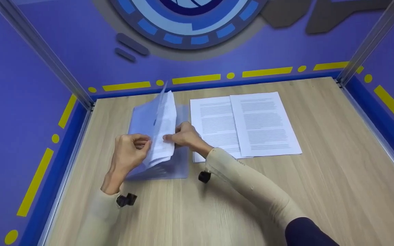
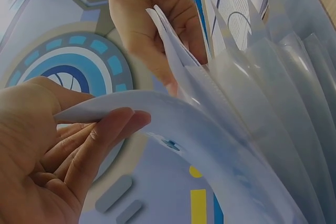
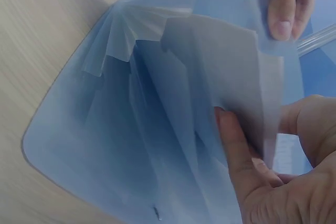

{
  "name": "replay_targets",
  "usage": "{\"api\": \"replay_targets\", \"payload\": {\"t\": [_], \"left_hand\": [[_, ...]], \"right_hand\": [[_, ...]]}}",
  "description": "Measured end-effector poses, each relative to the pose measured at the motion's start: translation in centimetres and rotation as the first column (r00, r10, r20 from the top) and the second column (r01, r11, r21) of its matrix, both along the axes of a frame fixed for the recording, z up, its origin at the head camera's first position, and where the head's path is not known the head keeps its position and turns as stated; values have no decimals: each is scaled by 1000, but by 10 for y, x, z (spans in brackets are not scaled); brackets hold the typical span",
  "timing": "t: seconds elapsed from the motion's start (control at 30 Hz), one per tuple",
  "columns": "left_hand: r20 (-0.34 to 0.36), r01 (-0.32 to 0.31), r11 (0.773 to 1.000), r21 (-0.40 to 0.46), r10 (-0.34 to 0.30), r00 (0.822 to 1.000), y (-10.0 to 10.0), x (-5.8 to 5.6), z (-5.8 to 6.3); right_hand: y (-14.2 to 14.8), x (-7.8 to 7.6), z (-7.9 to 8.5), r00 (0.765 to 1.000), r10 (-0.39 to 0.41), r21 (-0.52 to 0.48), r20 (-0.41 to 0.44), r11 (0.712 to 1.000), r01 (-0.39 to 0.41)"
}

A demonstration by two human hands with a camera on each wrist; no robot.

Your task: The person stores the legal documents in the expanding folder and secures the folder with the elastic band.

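Note:
A translucent blue plastic folder (image 1: 142, 118) with several accordion pockets (image 2: 283, 77) stands opened on the left of the table. My left hand (image 1: 130, 150) pinches the folder's raised cover (image 2: 157, 103) between thumb and fingers. My right hand (image 1: 185, 136) grips a stack of printed sheets (image 1: 164, 126) at its right edge, thumb on one face and fingers behind. In the right wrist view, the stack (image 3: 236, 72) sits between the cover and the fanned pockets. How deep its lower end lies in a pocket is hidden.
Right of the folder, two overlapping piles of printed pages, the left pile (image 1: 214, 112) and the right pile (image 1: 262, 126), lie flat on the wooden table (image 1: 337, 171). A purple back wall (image 1: 210, 65) and side panels with metal posts (image 1: 371, 44) enclose the table.

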State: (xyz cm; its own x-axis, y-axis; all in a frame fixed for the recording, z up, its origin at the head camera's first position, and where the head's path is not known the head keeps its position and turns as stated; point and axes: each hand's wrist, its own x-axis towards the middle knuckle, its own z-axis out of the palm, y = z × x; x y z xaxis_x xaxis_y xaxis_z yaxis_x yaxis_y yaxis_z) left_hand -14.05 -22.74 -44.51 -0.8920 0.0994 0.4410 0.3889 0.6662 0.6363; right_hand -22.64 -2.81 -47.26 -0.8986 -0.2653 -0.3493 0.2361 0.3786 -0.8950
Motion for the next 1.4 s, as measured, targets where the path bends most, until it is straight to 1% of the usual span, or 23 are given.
{"api": "replay_targets", "payload": {"t": [0.1, 0.23, 0.33, 0.43, 0.57, 0.7, 0.8, 0.87, 1.0, 1.17, 1.4], "left_hand": [[2, -7, 1000, 1, 7, 1000, 0, 1, 0], [-6, -15, 1000, 9, 15, 1000, 0, 2, 0], [-16, -22, 1000, 13, 22, 1000, -1, 3, -1], [-27, -29, 999, 17, 30, 999, -1, 3, -1], [-33, -30, 999, 37, 31, 999, 0, 2, -1], [-31, -30, 998, 62, 32, 999, 0, 2, -2], [-34, -30, 997, 75, 33, 999, -1, 3, -3], [-37, -30, 996, 79, 33, 999, -1, 3, -3], [-35, -34, 995, 89, 37, 999, -1, 5, -4], [-27, -44, 994, 99, 46, 999, -1, 6, -4], [-36, -27, 993, 111, 31, 999, 1, 7, -6]], "right_hand": [[7, 2, 6, 1000, 15, -52, 19, 999, -14], [20, 3, 12, 998, 40, -147, 40, 989, -34], [34, 3, 16, 998, 62, -200, 23, 978, -57], [49, 0, 20, 997, 72, -218, -19, 973, -75], [73, -7, 23, 996, 53, -190, -71, 980, -66], [99, -15, 23, 991, 24, -114, -132, 993, -39], [120, -21, 22, 981, 19, -15, -192, 1000, -22], [135, -24, 20, 974, 17, 56, -228, 998, -5], [164, -31, 16, 962, 1, 169, -272, 985, 47], [197, -39, 5, 952, -13, 255, -306, 962, 95], [241, -46, -15, 941, -15, 380, -337, 913, 150]]}}
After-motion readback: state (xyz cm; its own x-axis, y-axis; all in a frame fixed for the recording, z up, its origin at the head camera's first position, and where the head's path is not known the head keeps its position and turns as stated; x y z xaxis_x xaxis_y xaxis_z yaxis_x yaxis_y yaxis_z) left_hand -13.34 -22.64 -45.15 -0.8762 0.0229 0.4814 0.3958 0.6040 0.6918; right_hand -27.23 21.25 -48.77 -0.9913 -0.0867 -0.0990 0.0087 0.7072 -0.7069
